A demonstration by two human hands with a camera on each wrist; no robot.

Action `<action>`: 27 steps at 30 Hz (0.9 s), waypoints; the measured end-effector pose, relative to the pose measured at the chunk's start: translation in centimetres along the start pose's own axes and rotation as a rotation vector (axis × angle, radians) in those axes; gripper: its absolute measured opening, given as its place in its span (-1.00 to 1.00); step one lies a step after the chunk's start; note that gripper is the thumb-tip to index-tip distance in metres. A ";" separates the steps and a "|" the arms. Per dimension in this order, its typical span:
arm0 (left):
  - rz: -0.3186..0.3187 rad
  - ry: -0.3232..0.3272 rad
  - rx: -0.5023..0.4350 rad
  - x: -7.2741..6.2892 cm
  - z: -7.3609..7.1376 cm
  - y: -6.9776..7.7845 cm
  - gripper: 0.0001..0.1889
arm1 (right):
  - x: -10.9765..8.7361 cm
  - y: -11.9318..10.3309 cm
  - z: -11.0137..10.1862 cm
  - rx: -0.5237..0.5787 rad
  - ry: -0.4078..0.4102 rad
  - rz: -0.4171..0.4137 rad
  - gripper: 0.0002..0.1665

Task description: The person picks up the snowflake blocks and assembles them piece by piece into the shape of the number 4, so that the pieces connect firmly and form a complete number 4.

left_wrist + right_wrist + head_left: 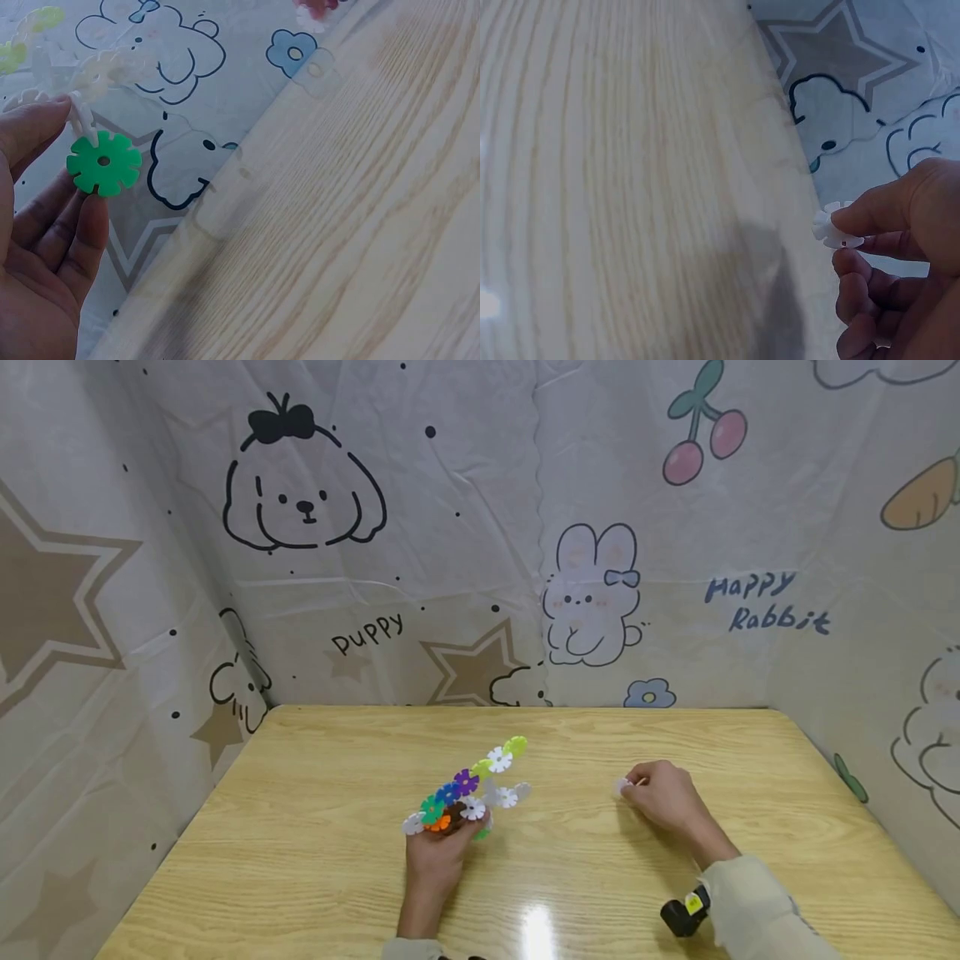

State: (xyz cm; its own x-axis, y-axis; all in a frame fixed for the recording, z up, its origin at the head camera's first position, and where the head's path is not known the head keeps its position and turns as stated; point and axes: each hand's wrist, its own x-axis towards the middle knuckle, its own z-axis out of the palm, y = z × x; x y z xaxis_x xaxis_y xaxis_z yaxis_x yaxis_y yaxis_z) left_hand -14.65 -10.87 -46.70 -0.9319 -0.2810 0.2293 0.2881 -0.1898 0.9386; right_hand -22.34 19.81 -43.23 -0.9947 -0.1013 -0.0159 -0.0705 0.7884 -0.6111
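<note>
My left hand (pixel 442 857) holds up a joined build of notched plastic snowflake discs (pixel 466 782) in white, green, blue, purple, orange and yellow-green. From it a branch of discs slants up to the right, with a shorter white branch below. A green disc (pixel 104 163) shows at the left fingertips in the left wrist view, slotted to a white one. My right hand (pixel 665 797), apart from the build on the right, pinches a single white snowflake disc (pixel 832 226) between thumb and fingers. Part of the build is hidden behind the left fingers.
Both hands are above a wood-grain table (pixel 322 777). Near the right sleeve sits a small black object with a yellow label (pixel 684 912). A printed cloth curtain (pixel 465 527) hangs behind the table and along its sides.
</note>
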 end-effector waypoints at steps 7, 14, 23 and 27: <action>-0.021 -0.022 0.022 0.1 -0.1 -0.1 -0.56 | -0.5 -2.2 -0.5 0.020 0.007 -0.102 -0.78; -0.010 -0.066 0.011 0.1 -0.1 0.1 -0.57 | -1.1 -4.0 -0.7 0.063 0.010 -0.130 -0.84; -0.028 -0.064 0.024 0.0 -0.1 0.5 -0.56 | -1.5 -5.6 -1.0 0.103 0.018 -0.172 -0.87; -0.028 -0.060 0.042 0.0 -0.1 0.5 -0.56 | -1.6 -6.0 -1.0 0.129 0.016 -0.184 -0.87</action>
State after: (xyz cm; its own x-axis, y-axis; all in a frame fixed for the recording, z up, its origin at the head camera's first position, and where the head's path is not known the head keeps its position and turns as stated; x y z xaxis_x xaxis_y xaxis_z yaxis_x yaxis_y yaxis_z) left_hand -14.45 -11.02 -46.28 -0.9514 -0.2191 0.2164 0.2533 -0.1573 0.9545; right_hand -20.43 15.89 -38.72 -0.9670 -0.2260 0.1172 -0.2420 0.6731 -0.6988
